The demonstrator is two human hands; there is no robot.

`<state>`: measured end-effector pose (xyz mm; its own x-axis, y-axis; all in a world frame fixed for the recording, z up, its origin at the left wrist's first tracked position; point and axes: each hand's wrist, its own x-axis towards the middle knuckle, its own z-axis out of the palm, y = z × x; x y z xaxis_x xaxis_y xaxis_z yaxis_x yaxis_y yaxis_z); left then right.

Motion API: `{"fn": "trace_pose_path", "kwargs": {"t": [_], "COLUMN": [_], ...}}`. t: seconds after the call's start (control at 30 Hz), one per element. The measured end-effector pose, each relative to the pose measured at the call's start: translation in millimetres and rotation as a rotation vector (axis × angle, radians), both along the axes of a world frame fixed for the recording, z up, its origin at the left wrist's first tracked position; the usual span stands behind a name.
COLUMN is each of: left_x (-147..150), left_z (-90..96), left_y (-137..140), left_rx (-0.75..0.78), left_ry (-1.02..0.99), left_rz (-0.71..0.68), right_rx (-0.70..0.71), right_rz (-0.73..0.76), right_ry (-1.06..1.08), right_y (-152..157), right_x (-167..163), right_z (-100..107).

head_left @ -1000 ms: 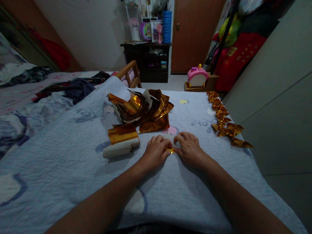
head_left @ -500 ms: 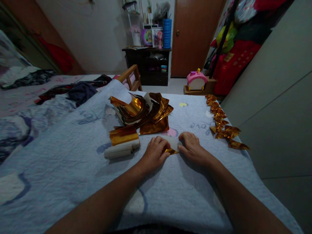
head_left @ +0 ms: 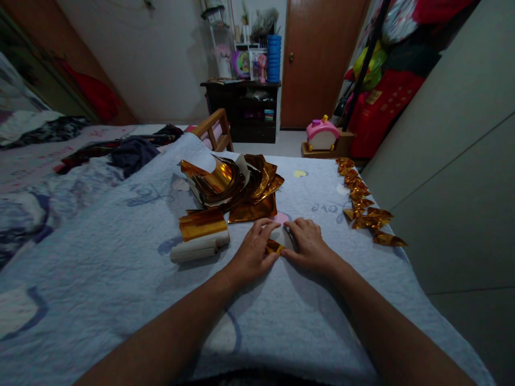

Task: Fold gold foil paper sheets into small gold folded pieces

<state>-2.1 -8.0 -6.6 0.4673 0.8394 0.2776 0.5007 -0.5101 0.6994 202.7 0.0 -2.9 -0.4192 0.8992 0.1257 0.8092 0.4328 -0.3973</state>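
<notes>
Between my hands lies a small sheet of gold foil paper [head_left: 275, 247], its pale back up and a gold strip folded over along the near edge. My left hand [head_left: 256, 245] grips its left side, thumb at the gold fold. On the right side my right hand [head_left: 306, 242] holds the sheet, thumb at the fold and fingers at the far edge. Both hands partly hide it. Just beyond is a curled stack of gold foil sheets [head_left: 223, 182]. To the left are a flatter gold sheet [head_left: 204, 225] and a pale roll [head_left: 195, 250].
A row of folded gold foil pieces [head_left: 359, 195] runs along the right edge of the blue patterned cloth [head_left: 132, 300]. Clothes [head_left: 134, 154] lie at the left. A wooden chair [head_left: 217, 128] and a pink toy [head_left: 322, 134] stand beyond the far edge.
My right hand has moved left, closer to my left hand, with its thumb now on the near gold fold. The sheet's right side has lifted or bent inward.
</notes>
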Motion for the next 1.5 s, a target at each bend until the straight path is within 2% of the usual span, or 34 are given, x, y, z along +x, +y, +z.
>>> {"fn": "trace_pose_path", "kwargs": {"t": [0.27,0.5,0.6,0.7,0.77,0.9,0.97,1.17,1.5], "left_x": [4.4,5.5,5.5,5.5,5.8,8.9,11.1,12.0,6.6], "left_z": [-3.8,0.7,2.0,2.1,2.6,6.5,9.3,17.3,19.7], "left_y": [-5.0,-8.4,-7.7,-4.6,-2.1,1.1,1.5,2.1,1.3], "left_rx": [0.185,0.245,0.227,0.109,-0.063,-0.459,-0.557,-0.614,-0.669], "left_ry": [0.002,-0.031,-0.09,-0.242,-0.38,-0.596,-0.683,-0.816,-0.745], "left_rz": [-0.043,-0.056,0.008,0.103,0.126,0.06,0.047,0.14,0.138], "right_rx": [-0.047,-0.208,-0.256,-0.316,-0.384,-0.485,-0.509,-0.579,-0.644], "right_rz": [0.028,0.103,0.086,0.029,0.002,-0.033,-0.04,-0.002,0.051], "right_ry": [0.129,0.332,0.374,0.51,0.634,0.825,0.865,0.889,0.911], "right_y": [1.5,0.2,-0.3,0.6,1.3,0.5,-0.7,-2.7,-0.3], "right_x": [1.2,-2.3,-2.7,-1.5,-1.0,-2.8,-4.4,-5.5,-5.9], "right_z": [0.7,11.2,13.2,13.3,13.5,14.8,15.8,16.5,8.6]}}
